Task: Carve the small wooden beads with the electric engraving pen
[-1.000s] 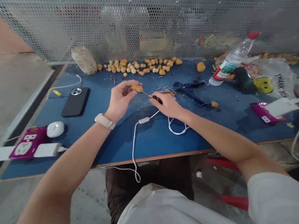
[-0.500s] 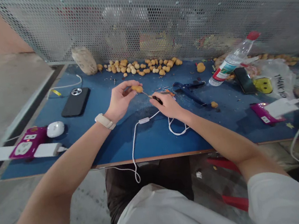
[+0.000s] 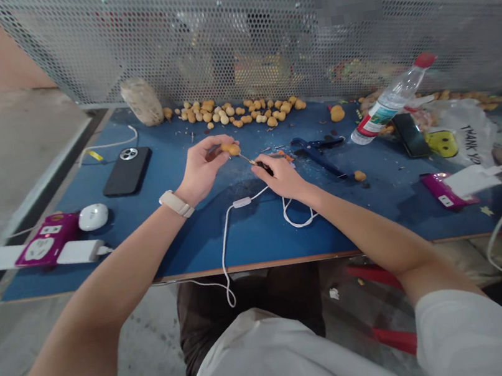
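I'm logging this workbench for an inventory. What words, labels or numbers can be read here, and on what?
"THANK YO" on the plastic bag; the rest is lost in the folds.
Label on the plastic bottle: too small and blurred to read.
Markings on the magenta power strip: too small to read.

You're seeing a blue table (image 3: 263,242) stretching before you, a black phone (image 3: 126,171) lying face down, a white earbud case (image 3: 93,216) sitting beside a magenta power strip (image 3: 46,240), a plastic bottle (image 3: 389,105) with red cap lying tilted, perforated metal mesh (image 3: 255,24) standing behind.
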Tool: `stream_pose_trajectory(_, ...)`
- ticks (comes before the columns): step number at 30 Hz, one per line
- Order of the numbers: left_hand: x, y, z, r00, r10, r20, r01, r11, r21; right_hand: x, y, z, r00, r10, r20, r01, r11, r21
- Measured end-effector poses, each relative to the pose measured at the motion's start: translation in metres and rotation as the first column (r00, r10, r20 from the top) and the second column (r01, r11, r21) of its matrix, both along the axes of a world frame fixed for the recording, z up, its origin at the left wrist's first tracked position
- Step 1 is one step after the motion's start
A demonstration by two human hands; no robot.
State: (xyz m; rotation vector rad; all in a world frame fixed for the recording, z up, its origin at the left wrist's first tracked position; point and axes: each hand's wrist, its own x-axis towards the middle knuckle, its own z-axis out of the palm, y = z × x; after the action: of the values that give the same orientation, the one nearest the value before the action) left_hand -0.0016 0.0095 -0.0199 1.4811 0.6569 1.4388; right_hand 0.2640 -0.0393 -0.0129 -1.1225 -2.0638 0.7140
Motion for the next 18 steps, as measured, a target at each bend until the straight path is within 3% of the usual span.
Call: stream_pose_trajectory(18,-0.0022,0.0019,-0.0009,0.999,0.009,-0.054,-0.008,1.0,0.027,-0.0008,-0.0016,0.002,1.0,0.008,-0.026,-0.008,1.0,-0.005)
